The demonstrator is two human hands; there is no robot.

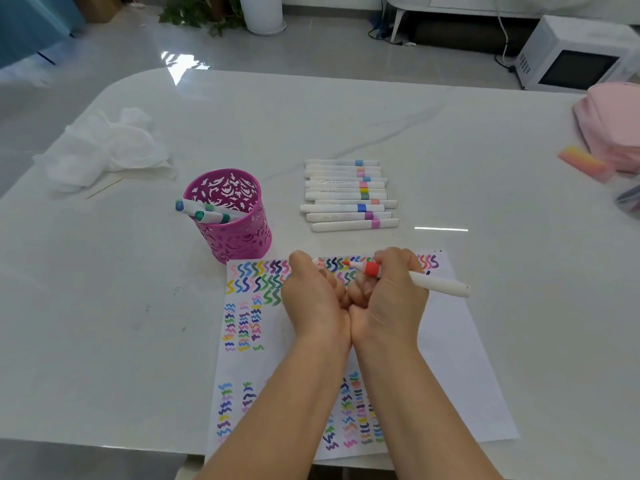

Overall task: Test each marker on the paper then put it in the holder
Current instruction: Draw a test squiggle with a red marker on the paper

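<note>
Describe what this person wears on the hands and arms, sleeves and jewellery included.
Nothing is worn. The left hand and right hand are bare, with no gloves, rings, watch or bracelet, and no sleeve shows anywhere up to the frame's lower edge.

Count on table: eleven capped markers in the row, as near as the overlap allows; two markers standing in one holder; one uncapped red marker; one cap. One sheet of paper, one wooden stick. Two hands, left hand and right hand; on the floor beyond, one microwave and one potted plant.
</note>
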